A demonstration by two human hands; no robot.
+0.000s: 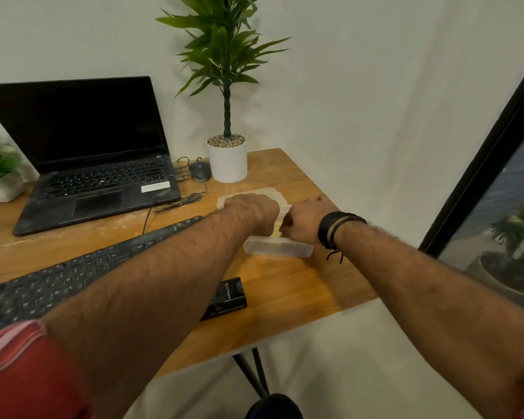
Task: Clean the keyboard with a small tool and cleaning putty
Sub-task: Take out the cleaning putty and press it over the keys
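Observation:
A black keyboard lies across the near left of the wooden desk, partly under my left forearm. At the desk's right side stands a clear plastic container with pale yellow putty showing inside. My left hand reaches down into the container, its fingers hidden behind the hand. My right hand is over the container's right rim with its fingers curled; what they hold is hidden. The container's clear lid lies just behind it.
An open black laptop stands at the back left, with a mouse and tangled cable beside it. A white potted plant is at the back. A small black box lies near the front edge. The desk's right edge is close.

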